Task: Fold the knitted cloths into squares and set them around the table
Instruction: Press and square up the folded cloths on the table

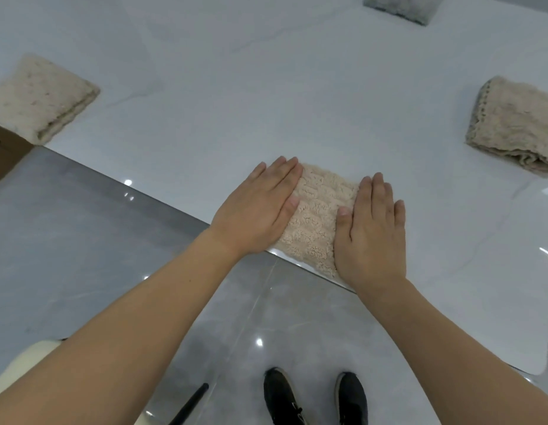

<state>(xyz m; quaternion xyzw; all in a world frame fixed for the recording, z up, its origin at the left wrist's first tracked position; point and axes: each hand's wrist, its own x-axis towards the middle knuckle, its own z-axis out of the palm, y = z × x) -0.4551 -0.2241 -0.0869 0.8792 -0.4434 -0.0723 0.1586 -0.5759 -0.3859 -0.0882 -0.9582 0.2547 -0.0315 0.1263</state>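
Your left hand (260,207) and your right hand (370,231) both lie flat, fingers straight and close together, pressing on the pink cloth (315,219). The cloth sits folded at the near edge of the white table (266,102), in the middle of the frame. A cream cloth (40,96) lies at the left, a tan cloth (515,124) at the right, and a grey cloth (401,6) at the top. Your black shoes (315,397) show at the bottom.

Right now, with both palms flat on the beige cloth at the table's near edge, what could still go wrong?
The beige cloth lies right at the table edge, its near corner seemingly past it; it could slip off when the left hand and right hand lift. The fluffy fold may also spring open once released. It looks longer than wide, so perhaps not truly square.
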